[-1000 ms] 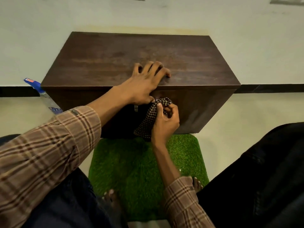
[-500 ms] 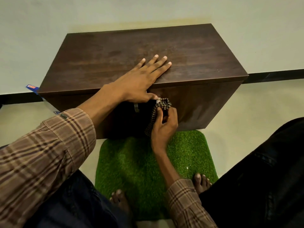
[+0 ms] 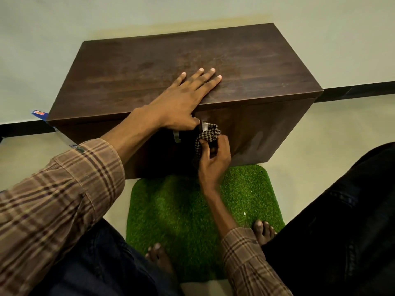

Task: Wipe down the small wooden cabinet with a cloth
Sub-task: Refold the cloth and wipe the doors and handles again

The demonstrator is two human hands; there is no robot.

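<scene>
The cabinet, dark wood and low, stood on the floor against a pale wall, its front edge over a green grass mat. Judging by how things lay, the step in hand was the wiping of the cabinet's front, around the two metal handles, with the top seemingly serving only as a rest. The next move probably called for the cloth to be drawn firmly around and along the right handle, then across the rest of the front panel, while the other hand steadied the cabinet.

The left hand lay flat on the cabinet's top, fingers straight and close together, pointing to the back right, with the thumb hooked over the front edge just above the left handle. The right hand reached up from below, wrist bent, its fingers curled and clamped on the checked cloth. The cloth was bunched, pressed to the cabinet's front at the right handle, with a tail hanging down beside the hand.
</scene>
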